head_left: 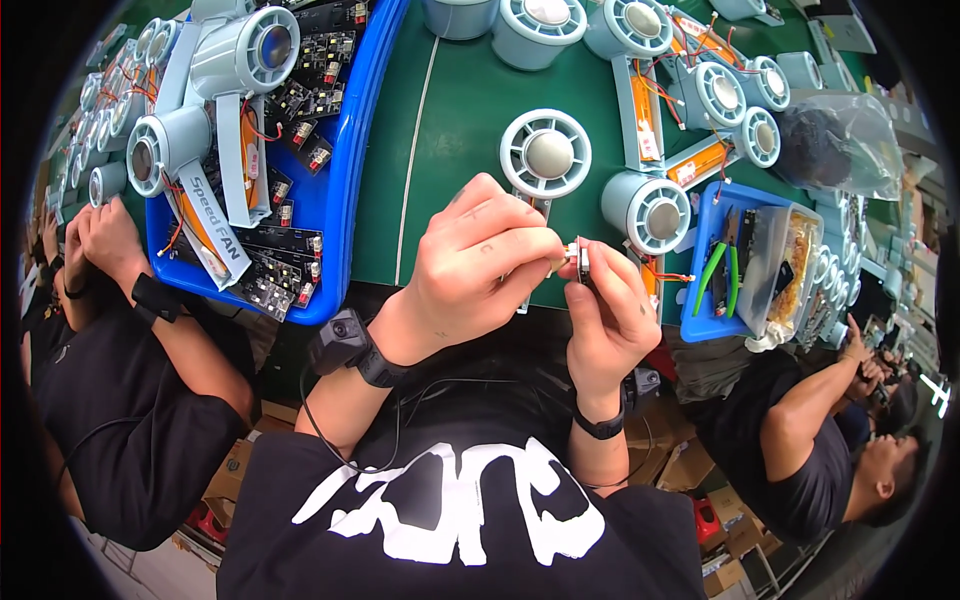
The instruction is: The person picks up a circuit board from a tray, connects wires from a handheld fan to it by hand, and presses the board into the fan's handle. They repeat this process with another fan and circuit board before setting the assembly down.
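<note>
The scene is seen from a single head-worn fisheye camera, aimed steeply down over the wearer's chest. The left hand (480,265) and right hand (605,315) are caught close, near the centre of the frame, with the forearms entering from the lower edge. Beyond them the green table (450,120) is taken in from above, its edges bent toward the dark round rim. Co-workers are squeezed in at both sides. No second view is offered.
</note>
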A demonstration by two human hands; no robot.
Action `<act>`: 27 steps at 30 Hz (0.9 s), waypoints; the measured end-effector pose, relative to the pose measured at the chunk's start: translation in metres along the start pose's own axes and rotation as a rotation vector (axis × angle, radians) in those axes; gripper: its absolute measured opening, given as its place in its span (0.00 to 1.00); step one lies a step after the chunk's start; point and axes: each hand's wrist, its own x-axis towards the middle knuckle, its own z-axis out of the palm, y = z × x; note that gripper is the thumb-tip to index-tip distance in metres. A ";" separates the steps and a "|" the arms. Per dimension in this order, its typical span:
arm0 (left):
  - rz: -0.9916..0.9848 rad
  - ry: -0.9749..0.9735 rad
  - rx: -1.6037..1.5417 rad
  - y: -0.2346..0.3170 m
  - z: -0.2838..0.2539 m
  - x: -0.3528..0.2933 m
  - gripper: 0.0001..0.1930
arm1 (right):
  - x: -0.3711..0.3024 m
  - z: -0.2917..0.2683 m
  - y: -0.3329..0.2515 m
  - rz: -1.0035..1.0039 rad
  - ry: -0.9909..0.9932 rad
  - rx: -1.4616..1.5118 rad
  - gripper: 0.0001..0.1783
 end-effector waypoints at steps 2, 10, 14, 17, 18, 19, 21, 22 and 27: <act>-0.010 -0.004 -0.016 -0.002 0.001 -0.001 0.13 | -0.002 -0.001 0.003 0.002 -0.011 0.026 0.21; -0.051 -0.046 -0.100 -0.006 -0.001 -0.005 0.13 | 0.003 -0.006 0.000 0.036 -0.044 0.050 0.24; -0.009 -0.063 -0.103 -0.008 -0.004 -0.001 0.15 | 0.008 -0.016 -0.003 0.032 -0.145 0.052 0.22; 0.036 -0.112 -0.091 -0.010 -0.007 0.001 0.16 | 0.012 -0.018 -0.004 0.014 -0.185 0.060 0.22; 0.030 -0.124 -0.122 -0.011 -0.008 -0.002 0.16 | 0.012 -0.019 -0.004 0.004 -0.205 0.065 0.23; 0.023 -0.135 -0.154 -0.013 -0.008 -0.004 0.16 | 0.012 -0.020 -0.004 0.005 -0.207 0.065 0.23; 0.013 -0.145 -0.186 -0.014 -0.009 -0.007 0.16 | 0.011 -0.021 -0.004 0.038 -0.234 0.075 0.23; 0.016 -0.154 -0.196 -0.015 -0.009 -0.008 0.16 | 0.011 -0.022 -0.004 0.055 -0.248 0.081 0.23; 0.042 -0.192 -0.208 -0.016 -0.009 -0.009 0.15 | 0.015 -0.029 -0.010 0.077 -0.298 0.044 0.22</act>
